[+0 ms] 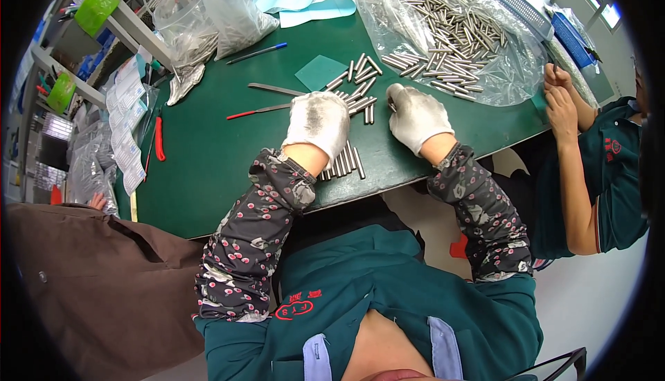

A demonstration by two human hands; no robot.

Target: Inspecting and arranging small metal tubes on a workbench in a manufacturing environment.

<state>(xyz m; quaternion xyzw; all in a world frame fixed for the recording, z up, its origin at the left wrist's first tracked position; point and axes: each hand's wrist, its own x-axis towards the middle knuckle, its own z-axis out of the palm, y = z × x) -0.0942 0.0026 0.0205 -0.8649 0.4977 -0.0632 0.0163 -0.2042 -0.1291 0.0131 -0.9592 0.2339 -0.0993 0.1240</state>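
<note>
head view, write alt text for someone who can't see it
A person's white-gloved left hand and right hand are close to loose metal pins on a green table; whether either holds one is unclear. Beyond them, a clear plastic bag is heaped with more pins, and a co-worker's hands are at the table's right edge.

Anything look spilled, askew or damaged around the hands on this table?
Nothing looks plainly broken. The left gloved hand has a dark smudge across its back, which stands out against the white fabric. Just beyond it, some loose metal pins lie at mixed angles, untidier than the roughly aligned pins nearer the person.
</note>
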